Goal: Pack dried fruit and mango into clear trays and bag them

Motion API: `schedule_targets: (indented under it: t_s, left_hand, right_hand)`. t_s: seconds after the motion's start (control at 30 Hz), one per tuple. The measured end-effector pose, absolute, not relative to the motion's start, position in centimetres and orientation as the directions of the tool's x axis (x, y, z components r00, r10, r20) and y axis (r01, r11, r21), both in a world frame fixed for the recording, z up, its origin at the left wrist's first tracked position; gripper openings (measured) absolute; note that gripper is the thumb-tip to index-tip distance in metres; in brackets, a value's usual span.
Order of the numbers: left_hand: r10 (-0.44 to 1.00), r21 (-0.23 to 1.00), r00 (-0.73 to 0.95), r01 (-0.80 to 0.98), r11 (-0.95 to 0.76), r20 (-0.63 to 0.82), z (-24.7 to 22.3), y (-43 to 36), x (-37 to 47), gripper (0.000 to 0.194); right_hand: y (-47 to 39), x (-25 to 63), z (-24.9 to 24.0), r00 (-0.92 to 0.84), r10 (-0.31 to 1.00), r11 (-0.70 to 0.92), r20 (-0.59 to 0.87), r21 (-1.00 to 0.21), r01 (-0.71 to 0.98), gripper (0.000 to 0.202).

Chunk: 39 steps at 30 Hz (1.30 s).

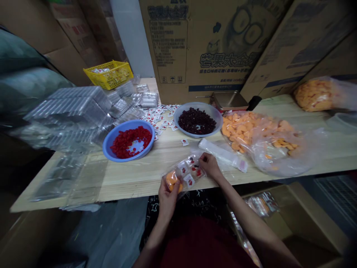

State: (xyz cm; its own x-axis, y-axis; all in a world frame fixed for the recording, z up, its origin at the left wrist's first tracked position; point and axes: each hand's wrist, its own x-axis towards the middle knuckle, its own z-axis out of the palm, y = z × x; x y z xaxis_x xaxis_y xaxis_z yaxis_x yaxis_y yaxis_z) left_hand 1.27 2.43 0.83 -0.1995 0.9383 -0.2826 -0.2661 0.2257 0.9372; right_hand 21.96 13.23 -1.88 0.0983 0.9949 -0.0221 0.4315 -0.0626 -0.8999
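A clear plastic pack [183, 168] is held between my two hands at the table's near edge. Inside it are orange pieces at the left end, small white sachets with red print, and a few red and dark pieces. My left hand [167, 195] grips the left end, thumb on top. At the right end, the fingers of my right hand [210, 165] are pinched together on the pack's edge. A stack of flat clear bags [221, 154] lies just beyond my right hand. One loose sachet [184, 142] rests on the table behind the pack.
A blue bowl of red pieces [150, 136] and a pale bowl of dark pieces [220, 126] stand behind. Scattered sachets, stacked clear trays [69, 108] and a yellow basket [122, 78] are leftward. An open bag of orange pieces [242, 128] sits right; a carton [312, 212] stands below.
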Motion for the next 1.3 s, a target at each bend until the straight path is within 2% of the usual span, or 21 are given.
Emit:
schedule_targets:
  t_s: [0.27, 0.43, 0.63, 0.8, 0.87, 0.97, 1.1, 1.2, 1.3]
  left_hand:
    - [0.961, 0.971, -0.158, -0.107, 0.212, -0.227, 1.9, 2.9, 0.7, 0.036]
    - [0.975, 0.981, -0.114, -0.023, 0.191, -0.192, 1.3, 4.2, 0.8, 0.037]
    - [0.952, 0.941, -0.139, -0.243, 0.235, -0.273, 0.0, 4.9, 3.2, 0.042]
    - [0.918, 0.864, -0.155, -0.424, 0.272, -0.365, -0.7, 4.6, 3.7, 0.051]
    - [0.906, 0.843, -0.165, -0.459, 0.280, -0.391, -0.9, 4.6, 3.4, 0.052]
    - [0.896, 0.814, -0.161, -0.506, 0.285, -0.414, -1.1, 4.7, 3.1, 0.051]
    - [0.885, 0.806, -0.184, -0.520, 0.282, -0.428, -1.1, 4.9, 4.0, 0.051]
    - [0.906, 0.846, -0.192, -0.470, 0.252, -0.376, -0.7, 4.9, 5.4, 0.048]
    - [0.939, 0.904, -0.176, -0.369, 0.214, -0.294, 0.0, 5.1, 6.2, 0.044]
  right_hand:
    - [13.5, 20.8, -1.5, 0.163, 0.979, 0.015, 0.121, -0.844, 0.536, 0.015]
    - [13.5, 20.4, 0.1, 0.039, 0.974, 0.151, 0.225, -0.763, 0.628, 0.017]
    - [11.4, 19.6, 0.9, -0.107, 0.977, 0.198, 0.183, -0.602, 0.774, 0.013]
    - [9.5, 20.8, 0.5, -0.089, 0.978, 0.141, 0.189, -0.285, 0.948, 0.011]
    - [8.9, 21.8, 0.6, -0.070, 0.983, 0.106, 0.168, -0.215, 0.971, 0.012]
    - [8.0, 22.8, 0.8, -0.090, 0.984, 0.125, 0.152, -0.237, 0.963, 0.014]
    - [6.3, 21.9, 0.5, -0.128, 0.965, 0.214, 0.231, -0.400, 0.891, 0.015]
    - [5.2, 19.6, 0.0, -0.156, 0.948, 0.281, 0.276, -0.502, 0.818, 0.017]
    - [4.8, 17.6, -0.1, -0.169, 0.950, 0.295, 0.262, -0.576, 0.762, 0.020]
